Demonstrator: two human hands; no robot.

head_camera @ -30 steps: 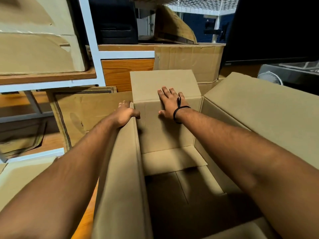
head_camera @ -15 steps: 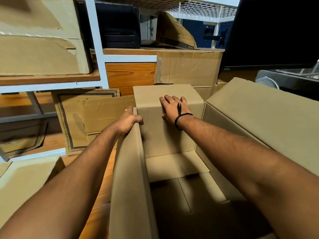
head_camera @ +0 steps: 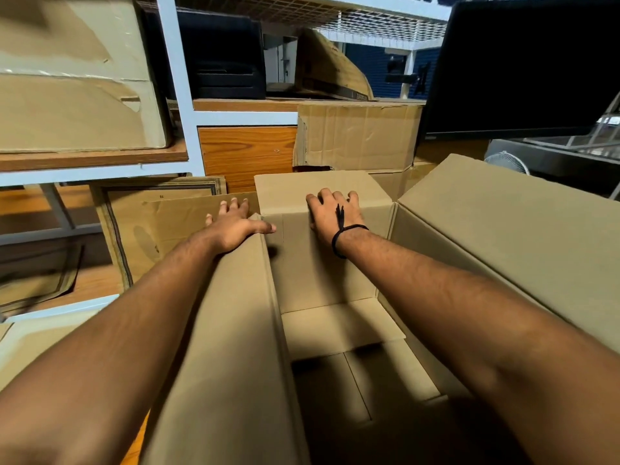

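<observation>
The box (head_camera: 322, 273) stands open close below me, in front of the shelf (head_camera: 181, 95). My left hand (head_camera: 235, 224) lies on the far top corner of the left flap (head_camera: 228, 347). Its fingers are spread and loose over the edge and the thumb points inward, so I think it rests there more than it grasps. My right hand (head_camera: 335, 213) is flat on the fold of the far flap (head_camera: 302, 189), fingers straight and pressing on the board. The right flap (head_camera: 503, 229) leans away to the side.

Inside I see only the bottom flaps (head_camera: 339, 327) and nothing else, so I judge the box to be light. The board is probably stiff across a panel but gives easily at the scored folds. A flap that stands up will swing if I push it in the middle. I cannot tell if the bottom is taped; if it is not, the walls may skew under a push from one side.

The surface looks dry and matte, so slipping is not my worry; crushing an edge is. I would take hold near the corners and along the folds, where the board is strongest. To move the box I would hold two opposite walls, never a flap alone.
</observation>
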